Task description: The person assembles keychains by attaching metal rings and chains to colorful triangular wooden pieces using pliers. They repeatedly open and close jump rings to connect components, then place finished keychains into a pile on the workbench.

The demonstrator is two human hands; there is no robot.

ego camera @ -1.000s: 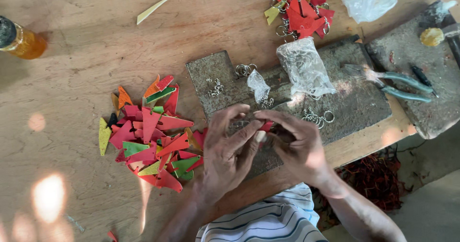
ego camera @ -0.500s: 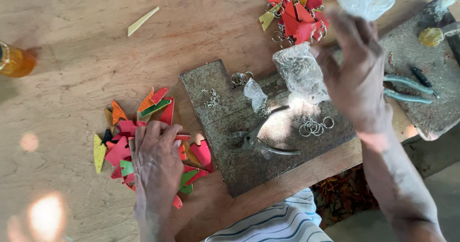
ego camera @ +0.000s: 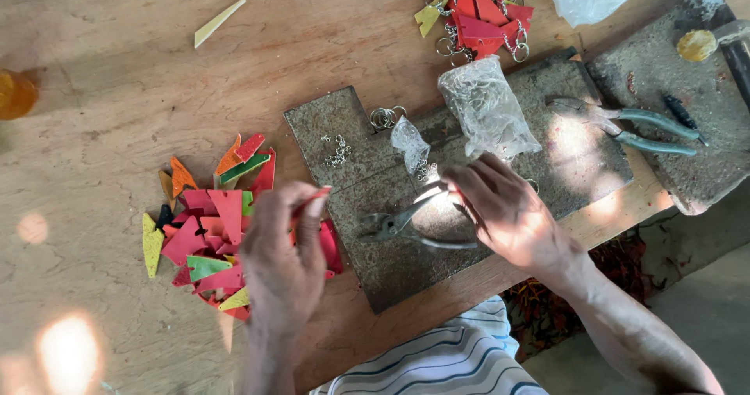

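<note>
Left hand [ego camera: 285,266] pinching a red piece [ego camera: 312,198] at fingertips, above the pile of coloured triangles [ego camera: 207,243]. Right hand [ego camera: 508,211] loosely curled, fingertips down on the grey slab [ego camera: 367,270]; pliers [ego camera: 402,227] lying just left of it.

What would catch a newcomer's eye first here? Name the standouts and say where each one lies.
The heap of bright triangular pieces in red, green and yellow lies on the wooden table at the left, with the left hand over its edge pinching a red piece. Beside it on the grey slab, the right hand rests by the dark pliers. At the top, a cluster of finished triangles on key rings stands out.
</note>
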